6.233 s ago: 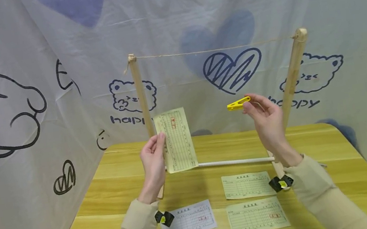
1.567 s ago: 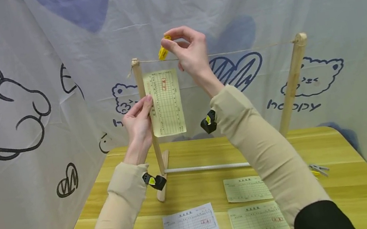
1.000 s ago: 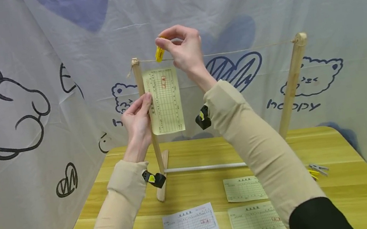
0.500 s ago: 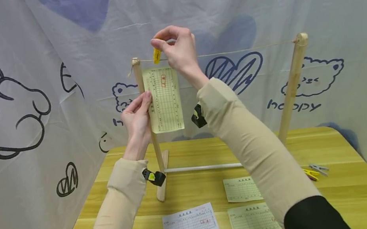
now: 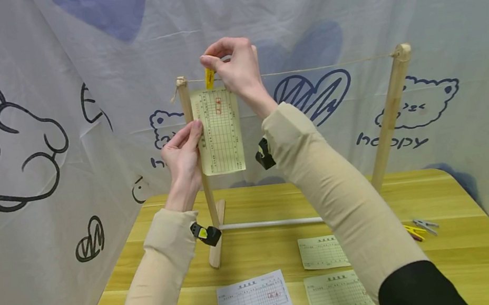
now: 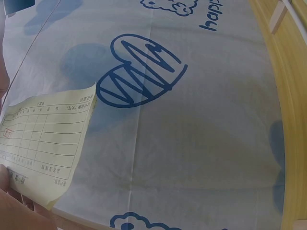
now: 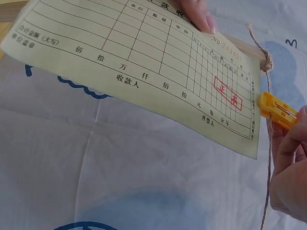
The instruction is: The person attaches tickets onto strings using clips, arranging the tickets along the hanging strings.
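Note:
My left hand point(image 5: 182, 154) pinches a pale yellow receipt slip point(image 5: 221, 137) by its left edge, holding it upright just below the string point(image 5: 312, 67), near the left post. Above it, my right hand point(image 5: 238, 68) pinches a yellow clothespin point(image 5: 210, 78), its tip pointing down at the slip's top edge. In the right wrist view the clothespin point(image 7: 278, 110) lies across the string point(image 7: 268, 167), its nose at the end of the slip point(image 7: 144, 62) beside the red stamp. Whether it bites the paper is hard to tell. The left wrist view shows part of the slip point(image 6: 45, 139).
The string spans a left wooden post point(image 5: 207, 190) and a right one point(image 5: 391, 113), with a white rod point(image 5: 270, 223) low between them. A white slip point(image 5: 254, 299) and two yellow slips point(image 5: 323, 252) lie on the table point(image 5: 148, 274). Several clothespins point(image 5: 421, 227) sit at right, partly hidden by my sleeve.
Both hands have risen from above the table to the string, the right one also moving left. Lately the slip has crept up, and the clothespin has shifted left and down onto its top edge.

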The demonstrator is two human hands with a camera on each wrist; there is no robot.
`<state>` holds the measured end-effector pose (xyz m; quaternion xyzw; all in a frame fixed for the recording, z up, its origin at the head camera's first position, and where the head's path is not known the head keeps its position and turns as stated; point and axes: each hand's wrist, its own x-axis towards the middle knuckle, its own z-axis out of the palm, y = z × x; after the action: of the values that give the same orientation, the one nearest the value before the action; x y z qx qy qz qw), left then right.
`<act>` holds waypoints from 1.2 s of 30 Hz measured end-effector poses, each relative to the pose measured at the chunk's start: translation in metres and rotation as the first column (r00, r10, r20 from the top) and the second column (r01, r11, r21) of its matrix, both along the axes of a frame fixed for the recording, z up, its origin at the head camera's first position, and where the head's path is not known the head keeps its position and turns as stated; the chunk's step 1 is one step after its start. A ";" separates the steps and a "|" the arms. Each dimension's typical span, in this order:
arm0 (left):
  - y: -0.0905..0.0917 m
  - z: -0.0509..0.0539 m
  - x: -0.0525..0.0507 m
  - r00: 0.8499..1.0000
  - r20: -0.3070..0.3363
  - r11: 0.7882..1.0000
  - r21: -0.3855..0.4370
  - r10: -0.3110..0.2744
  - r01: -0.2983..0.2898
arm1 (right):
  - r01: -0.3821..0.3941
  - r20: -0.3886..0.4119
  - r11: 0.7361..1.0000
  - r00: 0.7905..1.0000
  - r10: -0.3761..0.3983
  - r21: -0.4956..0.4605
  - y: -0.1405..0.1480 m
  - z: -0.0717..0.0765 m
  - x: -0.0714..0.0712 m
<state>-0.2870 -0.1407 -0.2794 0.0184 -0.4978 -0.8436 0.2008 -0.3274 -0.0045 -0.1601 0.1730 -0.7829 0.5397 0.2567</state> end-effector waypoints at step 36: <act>-0.001 0.000 -0.002 1.000 0.009 1.000 -0.007 0.008 -0.008 | -0.096 0.196 0.991 0.978 0.076 0.094 0.005 -0.001 0.003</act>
<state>-0.2889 -0.1421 -0.2798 0.0234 -0.5017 -0.8409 0.2018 -0.3243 0.0005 -0.1607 0.1669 -0.8224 0.5235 0.1473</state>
